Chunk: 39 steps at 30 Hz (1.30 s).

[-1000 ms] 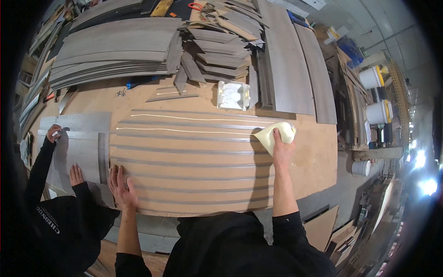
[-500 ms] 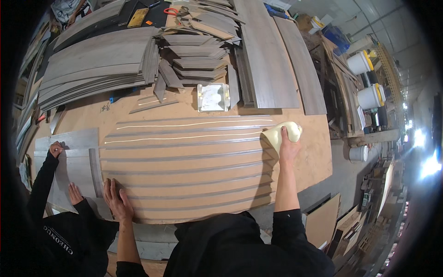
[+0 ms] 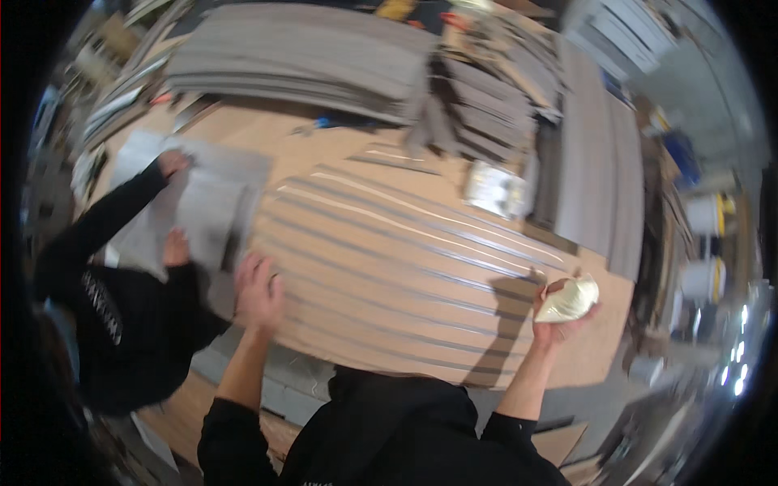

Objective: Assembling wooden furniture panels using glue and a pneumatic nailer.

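A wide ribbed panel [image 3: 405, 267] with grey and tan stripes lies across the wooden table [image 3: 604, 344]. My left hand [image 3: 258, 293] rests flat on the panel's near left corner, fingers spread. My right hand [image 3: 559, 312] is lifted just past the panel's right end and grips a crumpled pale yellow cloth [image 3: 569, 300]. The picture is blurred by head motion.
A person in a black top [image 3: 121, 304] at my left presses both hands on grey sheets [image 3: 203, 202]. Stacks of grey planks [image 3: 324, 61] fill the far side. A shiny small pack [image 3: 496, 188] lies beyond the panel. White buckets [image 3: 701, 279] stand at right.
The view has swung and tilted. My right hand with the cloth has come off the panel's far right edge toward me. My left hand stays flat on the panel's left part.
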Each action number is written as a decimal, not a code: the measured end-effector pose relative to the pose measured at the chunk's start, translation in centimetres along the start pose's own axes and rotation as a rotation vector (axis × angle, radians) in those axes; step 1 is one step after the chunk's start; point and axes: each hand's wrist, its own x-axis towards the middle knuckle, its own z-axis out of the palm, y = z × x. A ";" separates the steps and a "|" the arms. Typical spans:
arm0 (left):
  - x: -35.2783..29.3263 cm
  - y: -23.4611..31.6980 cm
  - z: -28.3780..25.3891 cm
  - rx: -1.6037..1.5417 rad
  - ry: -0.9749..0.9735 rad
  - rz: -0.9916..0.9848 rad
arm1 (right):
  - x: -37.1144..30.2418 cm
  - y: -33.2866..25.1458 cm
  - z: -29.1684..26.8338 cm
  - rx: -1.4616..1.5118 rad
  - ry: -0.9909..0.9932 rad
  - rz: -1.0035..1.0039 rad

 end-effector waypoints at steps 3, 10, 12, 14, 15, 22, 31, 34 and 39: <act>0.4 0.1 -0.6 -0.014 0.051 0.006 | 0.9 6.0 9.8 -0.075 0.160 0.089; -0.1 -1.1 -1.6 -0.006 0.058 -0.044 | 5.9 22.7 12.4 -0.382 0.109 0.448; -0.8 -2.3 -1.6 -0.033 0.050 -0.103 | 6.0 30.4 16.3 -0.584 0.112 0.416; 0.5 -1.5 -0.5 -0.069 0.051 -0.008 | 7.7 32.8 16.4 -0.796 -0.045 0.214; -0.2 -1.8 -1.0 -0.058 0.060 -0.037 | 7.6 34.9 17.9 -0.871 -0.136 0.236; -0.4 -1.9 -1.2 -0.119 0.084 -0.070 | 7.0 40.3 24.7 -1.217 -0.381 0.119; 0.0 -1.9 -1.1 -0.121 0.061 -0.072 | 6.6 37.8 23.3 -1.023 -0.216 0.090; 0.0 -1.9 -0.9 -0.093 0.062 -0.070 | 6.8 35.3 21.1 -1.118 -0.209 0.035; -0.1 -1.3 -1.3 -0.066 0.049 -0.050 | 6.0 30.4 18.3 -1.170 -0.134 0.003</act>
